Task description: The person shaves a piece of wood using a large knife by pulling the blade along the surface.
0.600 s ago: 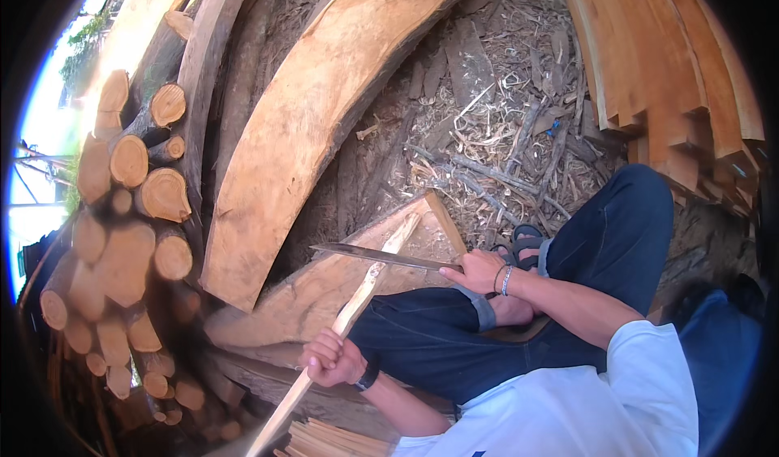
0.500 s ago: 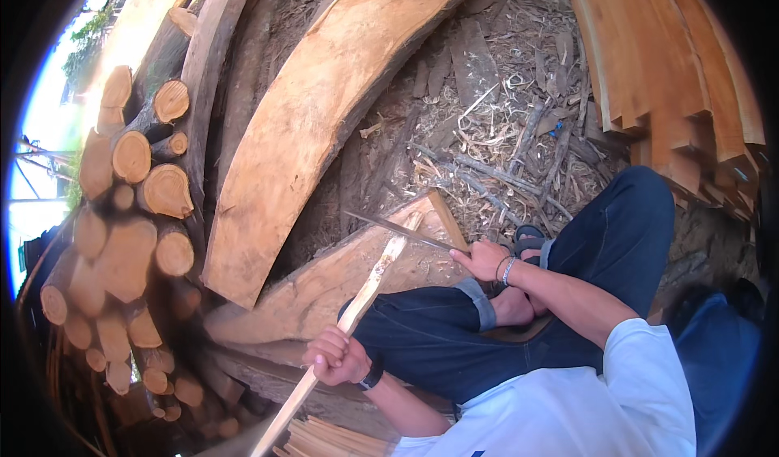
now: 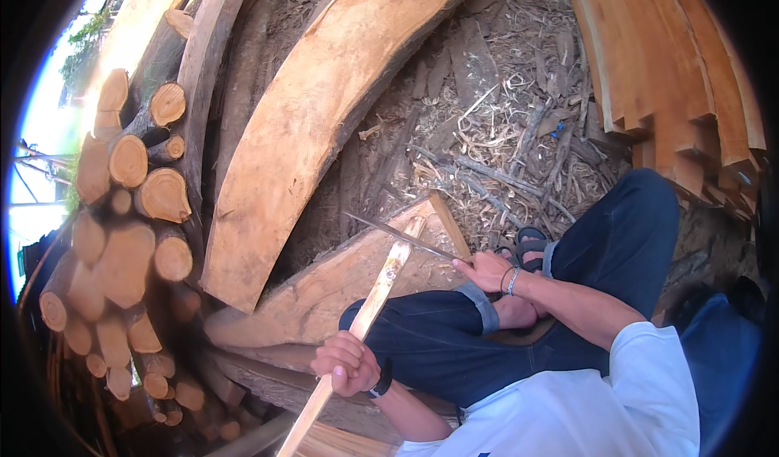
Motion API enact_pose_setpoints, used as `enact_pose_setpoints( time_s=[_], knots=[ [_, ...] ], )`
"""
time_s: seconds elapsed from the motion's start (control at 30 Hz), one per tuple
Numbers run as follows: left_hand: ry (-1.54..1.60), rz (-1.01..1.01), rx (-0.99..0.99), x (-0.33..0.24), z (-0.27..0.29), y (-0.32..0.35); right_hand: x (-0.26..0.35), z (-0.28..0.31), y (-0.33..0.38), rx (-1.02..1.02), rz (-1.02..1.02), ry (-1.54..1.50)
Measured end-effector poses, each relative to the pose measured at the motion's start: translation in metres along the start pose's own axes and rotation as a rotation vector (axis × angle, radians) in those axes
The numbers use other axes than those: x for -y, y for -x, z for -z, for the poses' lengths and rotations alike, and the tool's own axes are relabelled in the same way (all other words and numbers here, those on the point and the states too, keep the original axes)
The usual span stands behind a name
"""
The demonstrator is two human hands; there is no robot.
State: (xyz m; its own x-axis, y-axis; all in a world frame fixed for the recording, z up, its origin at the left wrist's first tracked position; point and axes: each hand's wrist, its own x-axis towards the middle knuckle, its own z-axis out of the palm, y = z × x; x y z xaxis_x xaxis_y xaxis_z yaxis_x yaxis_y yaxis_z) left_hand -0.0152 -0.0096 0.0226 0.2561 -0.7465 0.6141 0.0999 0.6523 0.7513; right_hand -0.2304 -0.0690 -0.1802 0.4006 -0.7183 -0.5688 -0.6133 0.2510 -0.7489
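Observation:
My left hand [image 3: 347, 364] is wrapped round a long pale wooden stick [image 3: 375, 301]. It runs slantwise from the lower edge up to its far end, which lies over a flat light-brown board [image 3: 304, 315]. Bark-like brown patches show on the upper part of the stick. In my right hand [image 3: 487, 271] is a long, narrow knife [image 3: 432, 248], its handle hidden by the fingers. The blade points left and crosses the stick just short of its far end. Whether its edge bites into the wood, I cannot tell.
Cut logs [image 3: 128, 161] are stacked at the left. A big curved slab [image 3: 276, 165] lies beyond the board. Wood shavings and sticks [image 3: 495, 157] litter the ground ahead. Long planks [image 3: 649, 43] stand far right. My bent legs [image 3: 617, 238] flank the work; more wood strips [image 3: 349, 441] lie below.
My left hand and the lower part of the stick have shifted slightly right and nearer to me. The knife hand has moved a little to the right and down, still gripping.

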Motion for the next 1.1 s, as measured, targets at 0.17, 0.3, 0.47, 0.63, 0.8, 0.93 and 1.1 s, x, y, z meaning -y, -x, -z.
enact_pose_setpoints(
  time_s=[0.17, 0.3, 0.47, 0.63, 0.8, 0.93, 1.1],
  knots=[
    [0.018, 0.036, 0.011, -0.001, 0.004, 0.004, 0.007, 0.009, 0.004, 0.010, 0.066, 0.062],
    [-0.010, 0.023, 0.072, -0.003, 0.001, 0.007, -0.012, 0.011, -0.009, -0.005, -0.121, -0.027],
    [-0.030, 0.037, -0.003, -0.001, 0.008, 0.010, 0.002, -0.001, -0.001, -0.030, -0.014, 0.074],
    [0.001, 0.006, -0.521, 0.011, -0.001, 0.017, 0.002, 0.021, 0.000, -0.064, 0.046, 0.104],
    [0.132, -0.042, -0.576, 0.013, 0.034, 0.014, 0.003, 0.002, 0.005, -0.147, 0.012, 0.031],
    [0.218, -0.096, -0.544, 0.025, 0.040, -0.006, 0.026, 0.005, 0.025, -0.123, 0.112, 0.091],
    [0.222, -0.097, -0.472, 0.046, 0.054, -0.002, 0.044, 0.018, 0.034, -0.080, 0.151, 0.117]
  ],
)
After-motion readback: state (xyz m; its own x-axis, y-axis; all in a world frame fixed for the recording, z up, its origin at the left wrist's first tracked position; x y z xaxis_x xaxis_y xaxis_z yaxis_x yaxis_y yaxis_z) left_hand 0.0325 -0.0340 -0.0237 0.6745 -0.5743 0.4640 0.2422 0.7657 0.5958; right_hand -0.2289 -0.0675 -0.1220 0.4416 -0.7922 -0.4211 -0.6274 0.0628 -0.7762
